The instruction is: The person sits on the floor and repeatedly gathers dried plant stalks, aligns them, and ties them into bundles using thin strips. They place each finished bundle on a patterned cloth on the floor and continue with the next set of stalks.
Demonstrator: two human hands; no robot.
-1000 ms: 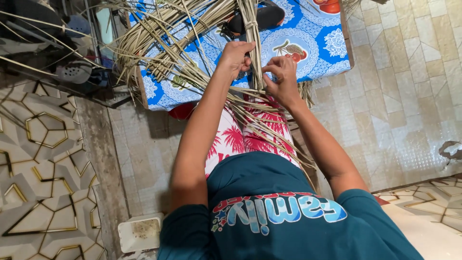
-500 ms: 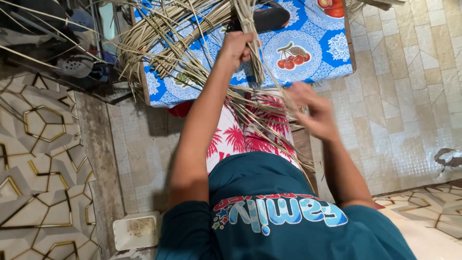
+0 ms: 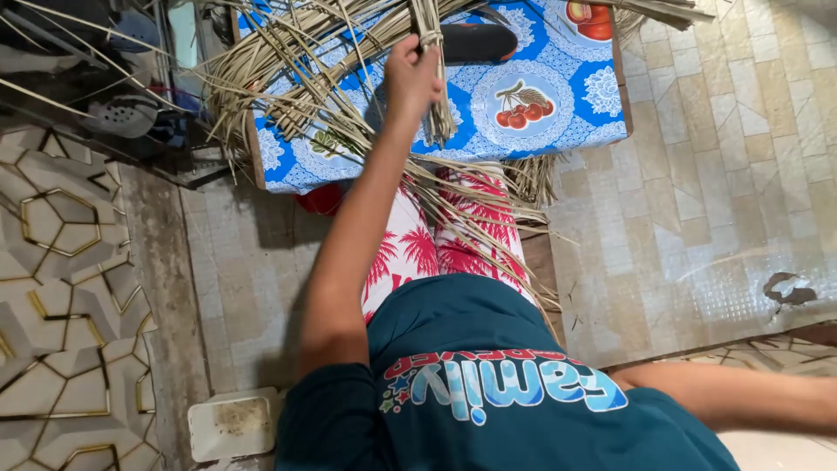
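My left hand (image 3: 410, 77) reaches forward and is closed around a tied bundle of dried palm strips (image 3: 430, 44) that stands over the table. More loose strips (image 3: 288, 78) fan out across the table's blue fruit-patterned cloth (image 3: 558, 122), and some trail down over my lap (image 3: 488, 240). Only my right forearm (image 3: 741, 397) shows, low at the right, with its hand beyond the frame edge. A black object (image 3: 475, 39) lies on the cloth just right of the bundle.
A white shallow container (image 3: 231, 425) sits on the tiled floor by my left side. A red item (image 3: 323, 199) shows under the table's edge. Dark clutter with a grey slotted utensil (image 3: 122, 113) lies at the far left.
My right hand has let go of the strips and pulled back to the right, out of the frame. My left hand keeps its hold on the bundle.
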